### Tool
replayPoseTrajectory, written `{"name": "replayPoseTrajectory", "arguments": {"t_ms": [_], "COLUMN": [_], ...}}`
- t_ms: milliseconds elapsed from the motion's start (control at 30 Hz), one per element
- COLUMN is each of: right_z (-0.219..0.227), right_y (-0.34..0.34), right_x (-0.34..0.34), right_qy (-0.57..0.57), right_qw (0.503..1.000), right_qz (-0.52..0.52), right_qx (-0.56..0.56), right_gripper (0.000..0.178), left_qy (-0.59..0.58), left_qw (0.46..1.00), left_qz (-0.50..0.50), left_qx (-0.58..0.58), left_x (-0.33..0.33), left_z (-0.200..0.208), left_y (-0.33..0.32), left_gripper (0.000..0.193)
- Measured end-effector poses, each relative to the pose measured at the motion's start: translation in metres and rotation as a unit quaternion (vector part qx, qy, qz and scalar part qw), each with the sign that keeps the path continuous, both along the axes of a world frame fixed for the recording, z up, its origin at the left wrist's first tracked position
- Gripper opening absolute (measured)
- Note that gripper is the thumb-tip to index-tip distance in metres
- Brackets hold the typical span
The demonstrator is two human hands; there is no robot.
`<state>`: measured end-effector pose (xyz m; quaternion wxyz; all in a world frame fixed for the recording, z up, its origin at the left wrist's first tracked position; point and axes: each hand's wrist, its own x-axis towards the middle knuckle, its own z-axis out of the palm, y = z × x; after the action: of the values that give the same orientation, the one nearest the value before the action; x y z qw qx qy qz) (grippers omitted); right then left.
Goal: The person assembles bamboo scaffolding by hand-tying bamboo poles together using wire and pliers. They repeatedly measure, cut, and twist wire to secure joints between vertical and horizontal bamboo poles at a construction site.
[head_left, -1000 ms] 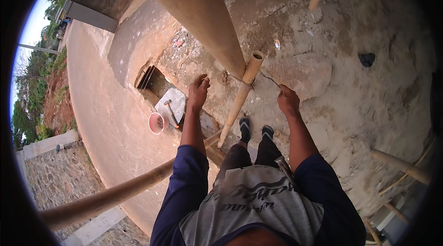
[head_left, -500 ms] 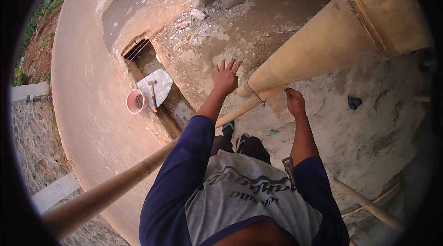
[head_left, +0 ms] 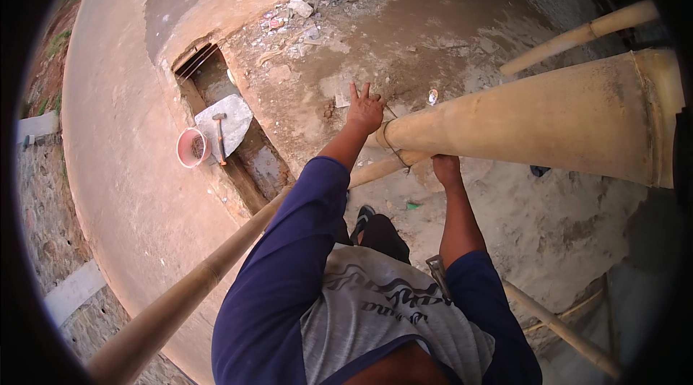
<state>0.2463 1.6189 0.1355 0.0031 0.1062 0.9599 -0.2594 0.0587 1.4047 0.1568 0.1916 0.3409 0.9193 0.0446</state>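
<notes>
Left hand open, two fingers stretched, near one thick bamboo pole; right hand partly hidden, grip unclear.

The shirt has a grey, slightly mottled front with dark, swooping lettering and a curved line printed across it. Its left sleeve and right sleeve are plain navy, loose and creased, and both stop short of the wrist. A matching navy band edges the neckline. The legwear is black, the footwear dark with a paler strap. Both hands are bare.
</notes>
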Motion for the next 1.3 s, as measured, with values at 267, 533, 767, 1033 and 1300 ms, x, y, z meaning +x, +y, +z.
{"name": "replayPoseTrajectory", "arguments": {"t_ms": [267,533,767,1033,1300], "right_z": [0.002,0.017,-0.028,0.012,-0.038], "right_y": [-0.028,-0.029,0.034,0.006,0.037], "right_x": [0.012,0.02,0.116,0.171,0.161], "right_qy": [-0.082,-0.025,-0.34,-0.643,-0.431], "right_qw": [0.95,0.97,0.91,0.691,0.901], "right_qz": [-0.163,-0.237,-0.22,-0.184,0.05], "right_qx": [-0.254,-0.044,0.094,-0.274,0.017], "right_gripper": [0.017,0.024,0.023,0.023,0.022], "left_qy": [-0.136,-0.024,-0.169,-0.397,-0.62], "left_qw": [0.98,0.958,0.905,0.869,0.676], "left_qz": [0.06,0.256,0.338,0.264,0.297], "left_qx": [0.135,0.129,0.197,0.133,0.265], "left_x": [0.003,0.054,0.071,0.171,0.169], "left_z": [-0.047,-0.001,-0.029,-0.088,-0.035], "left_y": [-0.02,-0.055,-0.099,-0.167,-0.153], "left_gripper": [0.03,0.045,0.047,0.041,0.062]}}
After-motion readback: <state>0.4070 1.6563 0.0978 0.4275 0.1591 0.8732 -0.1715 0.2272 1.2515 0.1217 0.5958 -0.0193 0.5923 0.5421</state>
